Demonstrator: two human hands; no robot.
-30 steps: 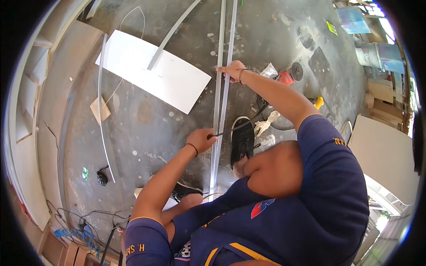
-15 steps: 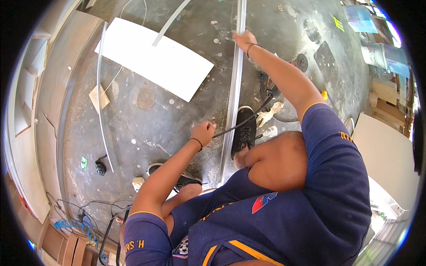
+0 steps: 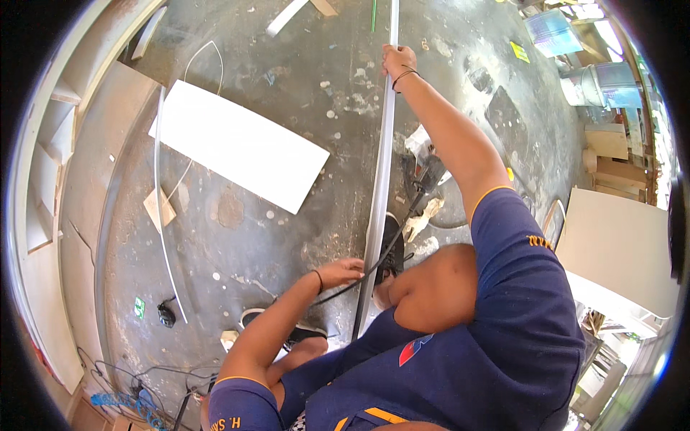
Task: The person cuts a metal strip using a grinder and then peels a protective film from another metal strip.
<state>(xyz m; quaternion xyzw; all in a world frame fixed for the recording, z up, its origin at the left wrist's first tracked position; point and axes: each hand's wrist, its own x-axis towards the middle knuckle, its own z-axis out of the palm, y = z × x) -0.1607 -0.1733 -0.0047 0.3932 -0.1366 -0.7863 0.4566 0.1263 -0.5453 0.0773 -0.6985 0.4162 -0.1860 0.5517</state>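
Observation:
A long, pale metal profile (image 3: 382, 154) runs from the far edge of the view down beside my leg. Far up its length, my right hand (image 3: 399, 62) has its fingers wrapped round it. My left hand (image 3: 341, 273) is near the lower end of the profile, fingers stretched out, beside the black power cable (image 3: 392, 248). Its fingertips reach the profile's edge; whether they touch it I cannot tell. The cable crosses over the profile and leads to a corded power tool (image 3: 431, 172), partly hidden under my right forearm. A cream-coloured glove (image 3: 424, 219) lies near the tool.
A white rectangular panel (image 3: 241, 147) lies on the floor to the left, with a thin curved strip (image 3: 159, 208) and a small wooden block (image 3: 159, 208) beyond it. Tangled cables (image 3: 136, 384) are at lower left. Clear bins (image 3: 552, 32) and a pale board (image 3: 611, 251) stand at right.
My left hand has let go of the cable and moved to the profile, its fingers now extended. The short pale strip that overlapped the panel has shifted away from it, toward the far edge.

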